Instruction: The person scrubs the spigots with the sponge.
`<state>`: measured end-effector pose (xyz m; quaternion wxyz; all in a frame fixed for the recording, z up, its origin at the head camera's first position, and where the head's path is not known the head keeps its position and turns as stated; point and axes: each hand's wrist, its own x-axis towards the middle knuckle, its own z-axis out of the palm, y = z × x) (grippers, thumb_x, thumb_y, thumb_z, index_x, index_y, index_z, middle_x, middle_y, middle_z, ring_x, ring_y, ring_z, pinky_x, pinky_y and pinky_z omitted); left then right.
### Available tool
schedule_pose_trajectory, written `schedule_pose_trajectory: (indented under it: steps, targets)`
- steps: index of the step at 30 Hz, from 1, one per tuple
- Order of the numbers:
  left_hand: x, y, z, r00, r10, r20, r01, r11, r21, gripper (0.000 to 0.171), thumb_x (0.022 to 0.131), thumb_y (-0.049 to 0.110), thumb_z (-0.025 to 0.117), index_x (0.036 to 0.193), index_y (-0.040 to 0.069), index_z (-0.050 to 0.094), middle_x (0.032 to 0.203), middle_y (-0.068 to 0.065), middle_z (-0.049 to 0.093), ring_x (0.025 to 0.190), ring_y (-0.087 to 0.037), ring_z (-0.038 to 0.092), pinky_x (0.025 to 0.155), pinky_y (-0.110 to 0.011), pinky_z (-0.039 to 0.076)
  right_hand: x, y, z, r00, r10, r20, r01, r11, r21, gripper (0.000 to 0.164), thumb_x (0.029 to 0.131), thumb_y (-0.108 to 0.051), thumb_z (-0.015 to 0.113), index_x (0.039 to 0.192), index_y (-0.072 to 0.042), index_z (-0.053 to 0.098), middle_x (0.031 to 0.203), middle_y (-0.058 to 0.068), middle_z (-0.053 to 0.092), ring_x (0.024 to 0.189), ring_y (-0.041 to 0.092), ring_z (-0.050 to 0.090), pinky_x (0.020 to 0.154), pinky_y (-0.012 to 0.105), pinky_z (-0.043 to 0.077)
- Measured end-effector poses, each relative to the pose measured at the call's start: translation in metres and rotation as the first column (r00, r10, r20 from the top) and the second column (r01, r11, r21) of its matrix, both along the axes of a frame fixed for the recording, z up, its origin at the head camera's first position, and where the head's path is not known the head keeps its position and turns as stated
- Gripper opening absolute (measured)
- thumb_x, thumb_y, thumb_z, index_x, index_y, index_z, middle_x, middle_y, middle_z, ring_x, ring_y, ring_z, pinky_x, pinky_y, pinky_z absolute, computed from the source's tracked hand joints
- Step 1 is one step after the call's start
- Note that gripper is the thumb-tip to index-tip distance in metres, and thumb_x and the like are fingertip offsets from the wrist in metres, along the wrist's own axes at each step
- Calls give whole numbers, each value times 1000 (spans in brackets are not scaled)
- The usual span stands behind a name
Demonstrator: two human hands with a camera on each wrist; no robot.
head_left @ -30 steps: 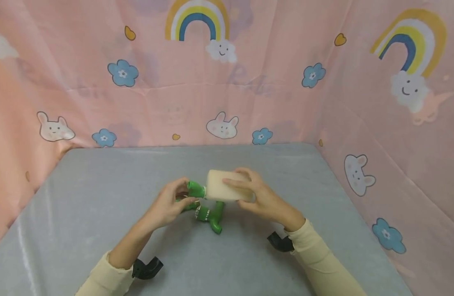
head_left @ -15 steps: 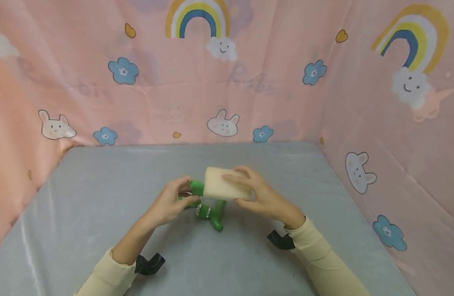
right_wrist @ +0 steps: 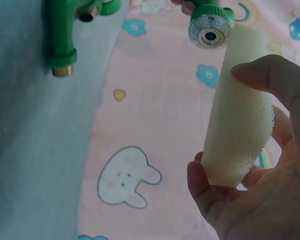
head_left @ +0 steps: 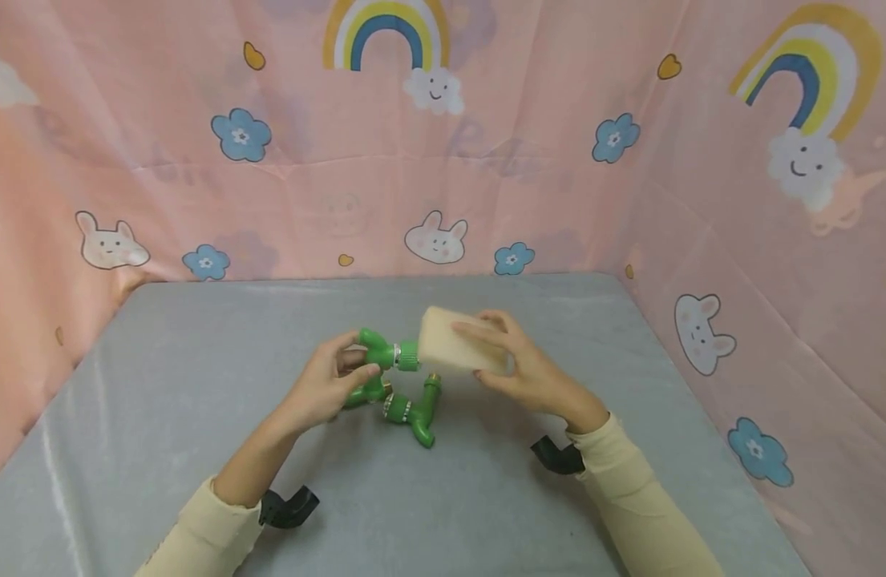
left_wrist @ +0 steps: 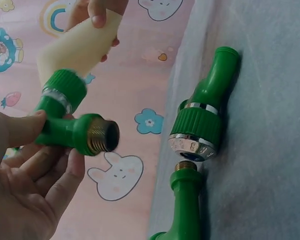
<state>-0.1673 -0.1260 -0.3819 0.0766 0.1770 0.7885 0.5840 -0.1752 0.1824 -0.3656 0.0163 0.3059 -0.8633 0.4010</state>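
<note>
Here's the left hand (head_left: 330,385), thumb and fingers pinched round a green tap (head_left: 379,350), holding it up over the grey counter (head_left: 197,449). And what a glossy piece it is: bright green body, ribbed green collar, a silvery band behind that collar, and, in the left wrist view, a brass-coloured threaded end with a dark round opening. The right wrist view catches its other face, a silvery disc with a dark hole in the middle.

Across from it, the right hand (head_left: 532,369) is clamped on a pale cream sponge (head_left: 457,340), thumb on one side, fingers on the other. It's a thick block, smooth on its broad face, rough and pitted along one side, tilted beside the tap's collar; whether they touch, I can't tell.

Below, on the counter, lie a second tap (head_left: 422,417) and a third tap (head_left: 366,391), both green, close together, each with a brass-coloured end.
</note>
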Motion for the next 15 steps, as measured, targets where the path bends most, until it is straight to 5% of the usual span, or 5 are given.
schedule_pose_trajectory:
  steps: [5,11,15]
  targets:
    - [-2,1,-3,997,30,66,-35,997,63,33,102,9,59,133,-2,53,115,-30,71,91,-29,77,79,-34,63,2,-4,0,991,-44,-124,41,999,-30,66,85,-3,74,146,-19,54,144,18,42,125,36,49,96,50,50]
    - [4,8,-2,995,17,100,-29,992,123,35,102,11,60,131,-7,54,105,-31,73,71,-17,74,73,-33,63,10,-27,-8,910,-10,-414,45,996,74,67,80,-4,82,141,-18,59,136,24,48,122,39,51,95,52,55]
    - [6,10,-2,994,17,107,-30,992,125,34,102,9,59,130,-9,53,104,-32,73,70,-15,73,72,-31,62,12,-33,-13,890,-15,-456,88,986,139,72,75,2,84,139,-21,61,136,24,48,123,41,48,97,55,54]
